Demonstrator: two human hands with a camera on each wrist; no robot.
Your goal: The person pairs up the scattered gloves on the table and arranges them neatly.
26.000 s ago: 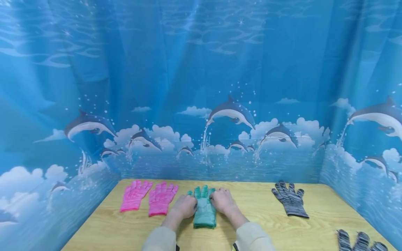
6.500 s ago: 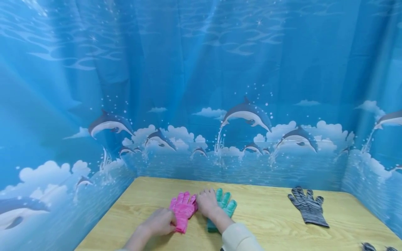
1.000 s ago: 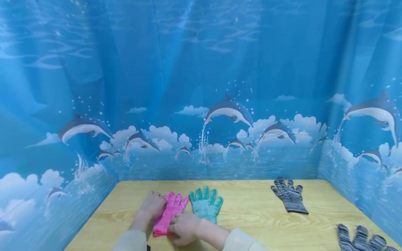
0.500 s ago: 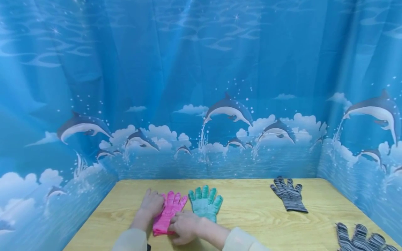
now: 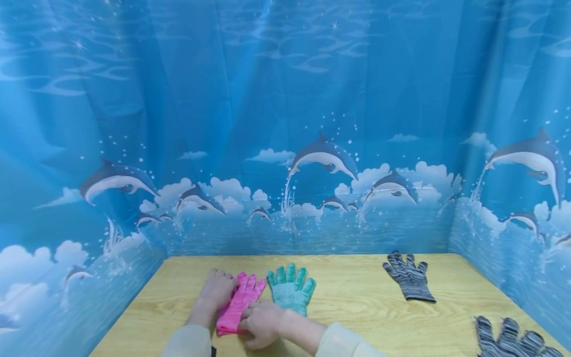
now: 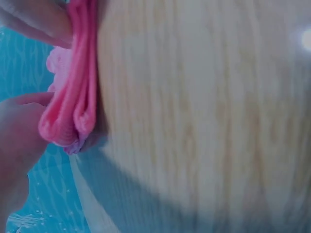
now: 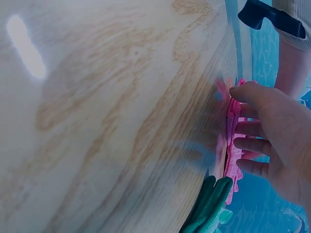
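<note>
Pink gloves (image 5: 245, 294), stacked, two cuff layers showing in L wrist view, lie on table (image 5: 352, 287) just L of green gloves (image 5: 291, 292), fingers pointing away from person. R hand (image 5: 264, 323), nearer person than green gloves & hiding part of them in head view, rests extended fingers on pink pair, not clenched. L hand (image 5: 217, 288), on pink pair's side away from green gloves, touches its edge; can't tell if it's pinching. Grey glove (image 5: 412, 281) well R of green gloves; 2nd grey glove (image 5: 510, 341) further R, nearer person, partly cut off. Dolphin curtain (image 5: 267, 109) behind green gloves.
</note>
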